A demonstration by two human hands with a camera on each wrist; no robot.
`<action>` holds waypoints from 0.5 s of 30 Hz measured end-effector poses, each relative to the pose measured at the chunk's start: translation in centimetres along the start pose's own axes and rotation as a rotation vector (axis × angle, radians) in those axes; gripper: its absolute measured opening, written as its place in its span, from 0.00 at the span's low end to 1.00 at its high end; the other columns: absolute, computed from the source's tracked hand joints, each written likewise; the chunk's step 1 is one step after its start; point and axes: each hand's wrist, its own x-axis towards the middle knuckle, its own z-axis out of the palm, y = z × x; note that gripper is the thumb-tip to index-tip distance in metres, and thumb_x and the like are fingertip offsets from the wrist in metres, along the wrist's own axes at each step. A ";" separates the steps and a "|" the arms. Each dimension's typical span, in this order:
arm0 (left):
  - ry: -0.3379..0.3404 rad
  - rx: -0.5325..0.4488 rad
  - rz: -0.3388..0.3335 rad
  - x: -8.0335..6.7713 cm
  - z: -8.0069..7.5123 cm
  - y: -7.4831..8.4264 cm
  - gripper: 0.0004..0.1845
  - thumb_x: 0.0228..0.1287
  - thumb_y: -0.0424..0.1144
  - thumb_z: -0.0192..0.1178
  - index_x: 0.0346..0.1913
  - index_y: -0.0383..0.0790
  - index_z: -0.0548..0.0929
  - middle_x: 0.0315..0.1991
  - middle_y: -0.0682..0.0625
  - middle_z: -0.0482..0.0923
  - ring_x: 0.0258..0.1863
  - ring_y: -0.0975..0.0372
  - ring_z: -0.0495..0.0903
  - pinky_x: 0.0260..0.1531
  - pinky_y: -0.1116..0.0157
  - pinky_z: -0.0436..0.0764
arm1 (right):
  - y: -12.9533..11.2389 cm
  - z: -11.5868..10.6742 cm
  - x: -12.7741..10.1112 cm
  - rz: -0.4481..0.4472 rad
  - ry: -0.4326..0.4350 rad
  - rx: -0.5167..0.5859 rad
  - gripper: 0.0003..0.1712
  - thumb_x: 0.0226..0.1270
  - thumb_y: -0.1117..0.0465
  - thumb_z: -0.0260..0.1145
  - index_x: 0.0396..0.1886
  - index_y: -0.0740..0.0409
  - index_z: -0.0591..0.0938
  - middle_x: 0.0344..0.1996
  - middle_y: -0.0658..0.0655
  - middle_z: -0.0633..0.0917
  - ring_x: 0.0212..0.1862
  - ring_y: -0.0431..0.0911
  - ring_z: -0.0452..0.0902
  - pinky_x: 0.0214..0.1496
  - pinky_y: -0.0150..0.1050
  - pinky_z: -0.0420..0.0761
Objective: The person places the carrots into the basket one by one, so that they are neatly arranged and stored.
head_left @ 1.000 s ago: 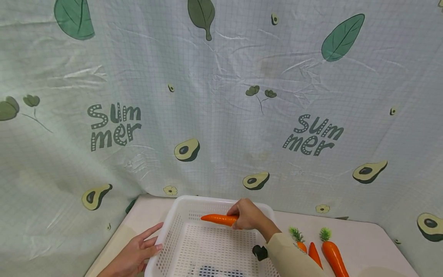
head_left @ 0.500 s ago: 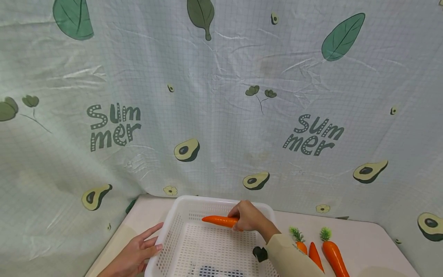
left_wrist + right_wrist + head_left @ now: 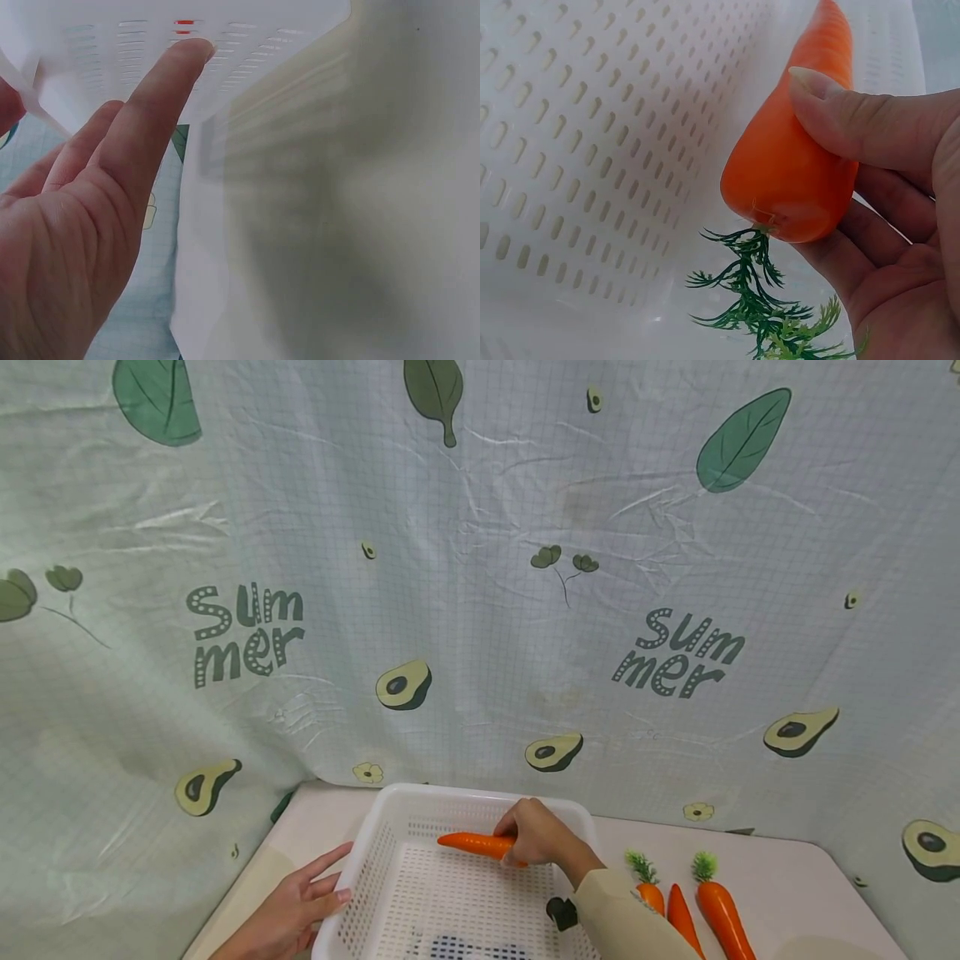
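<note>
My right hand point(image 3: 538, 837) grips an orange toy carrot point(image 3: 472, 842) by its thick end, low inside the white perforated basket point(image 3: 360, 893), tip pointing left. In the right wrist view the thumb and fingers point(image 3: 870, 127) wrap the carrot point(image 3: 799, 157), its green top hanging below, over the basket floor point(image 3: 592, 150). My left hand point(image 3: 288, 910) lies flat with straight fingers against the basket's left wall; in the left wrist view the fingers point(image 3: 150, 112) touch the slotted wall point(image 3: 247, 45).
Three more toy carrots point(image 3: 686, 906) with green tops lie on the pale table point(image 3: 795, 885) right of the basket. A patterned cloth backdrop point(image 3: 480, 593) hangs right behind the table. A dark shape shows through the basket floor at the bottom edge.
My right hand has lowered the carrot slightly toward the basket floor. The left hand stays at the basket's side.
</note>
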 end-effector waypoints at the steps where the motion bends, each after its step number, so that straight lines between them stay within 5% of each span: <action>1: 0.003 0.000 -0.002 0.0 0.0 0.0 0.46 0.73 0.38 0.55 0.79 0.40 0.33 0.66 0.48 0.75 0.57 0.53 0.81 0.55 0.43 0.80 | 0.1 0.1 0.0 -0.004 0.002 0.001 0.16 0.44 0.67 0.81 0.37 0.56 0.90 0.33 0.49 0.89 0.33 0.41 0.79 0.44 0.39 0.88; 15: 0.055 0.054 -0.028 0.0 0.3 0.1 0.47 0.73 0.40 0.56 0.79 0.39 0.34 0.70 0.41 0.70 0.57 0.53 0.81 0.54 0.43 0.81 | 0.1 0.1 0.0 -0.007 0.006 -0.008 0.16 0.43 0.66 0.81 0.37 0.57 0.90 0.32 0.49 0.89 0.33 0.40 0.79 0.43 0.37 0.87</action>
